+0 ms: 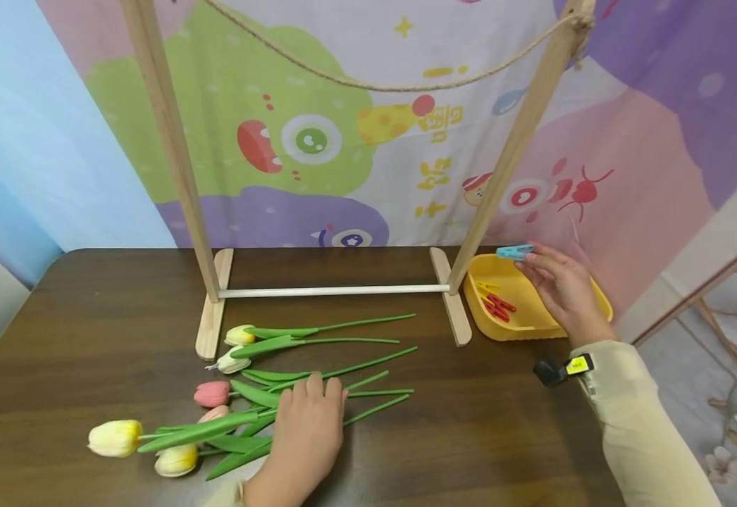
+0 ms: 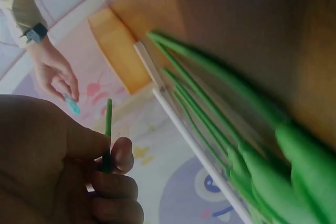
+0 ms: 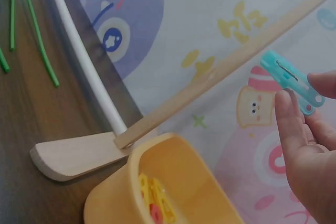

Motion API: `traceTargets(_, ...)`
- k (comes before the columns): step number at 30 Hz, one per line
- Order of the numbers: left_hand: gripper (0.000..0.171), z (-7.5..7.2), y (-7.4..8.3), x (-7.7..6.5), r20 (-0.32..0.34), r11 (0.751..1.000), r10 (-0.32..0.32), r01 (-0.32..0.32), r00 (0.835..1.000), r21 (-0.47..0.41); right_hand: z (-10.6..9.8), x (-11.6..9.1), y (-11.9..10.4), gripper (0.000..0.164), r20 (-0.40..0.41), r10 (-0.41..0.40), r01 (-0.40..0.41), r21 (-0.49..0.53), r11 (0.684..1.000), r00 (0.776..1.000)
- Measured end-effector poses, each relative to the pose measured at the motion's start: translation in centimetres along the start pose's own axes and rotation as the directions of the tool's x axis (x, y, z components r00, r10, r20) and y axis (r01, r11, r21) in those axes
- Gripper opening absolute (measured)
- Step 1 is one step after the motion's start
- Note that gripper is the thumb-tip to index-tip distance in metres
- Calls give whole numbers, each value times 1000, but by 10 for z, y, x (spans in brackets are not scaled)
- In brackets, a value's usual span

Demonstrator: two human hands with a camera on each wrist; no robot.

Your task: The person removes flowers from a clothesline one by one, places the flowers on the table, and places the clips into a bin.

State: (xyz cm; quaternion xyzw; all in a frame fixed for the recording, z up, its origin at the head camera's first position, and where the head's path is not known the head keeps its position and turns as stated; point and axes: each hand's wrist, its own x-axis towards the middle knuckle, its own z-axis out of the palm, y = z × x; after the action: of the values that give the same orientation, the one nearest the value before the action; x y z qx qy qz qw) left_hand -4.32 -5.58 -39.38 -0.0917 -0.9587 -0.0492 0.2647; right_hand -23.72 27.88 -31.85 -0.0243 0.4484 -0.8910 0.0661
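My left hand [image 1: 308, 433] pinches the green stem [image 2: 108, 129] of an artificial tulip between thumb and forefinger. In the head view this tulip's pale yellow bloom [image 1: 115, 438] points left, above the table. Beneath and beyond it lie several more tulips, among them a pink one [image 1: 212, 393] and a yellow one [image 1: 177, 460], their stems towards the right. My right hand [image 1: 561, 285] holds a light blue clothespin [image 3: 291, 81] between thumb and fingers, over the yellow basket [image 1: 536, 331]. Red clothespins [image 1: 499, 308] and yellow clothespins [image 3: 160, 200] lie inside that basket.
A wooden frame stands at the table's back, with a left post [image 1: 175, 141], a right post [image 1: 514, 151] and a white crossbar [image 1: 337, 291] low between them. A twine rope [image 1: 368, 86] sags between the posts. Behind hangs a printed cloth [image 1: 229, 84].
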Motion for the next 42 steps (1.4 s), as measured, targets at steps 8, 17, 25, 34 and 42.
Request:
traceTargets(8,23,-1,12,-21,156,999,-51,53,986,-9,-14,2,8,14,-39,26,-25,20,999,999)
traceTargets(17,25,0,17,-34,254,994,-98,109,962,-31,-29,2,11,21,-140,98,-96,19,995,985)
traceTargets(25,23,1,20,-43,332,985,-144,167,932,-41,-38,3,15,24,-194,111,-105,39,994,975)
traceTargets(34,22,6,22,-49,347,978,-170,200,922,-54,-47,6,20,25,-247,99,-86,60,994,964)
traceTargets(42,20,7,21,-45,510,965,-141,233,848,-122,-48,11,20,21,-284,112,-100,56,993,952)
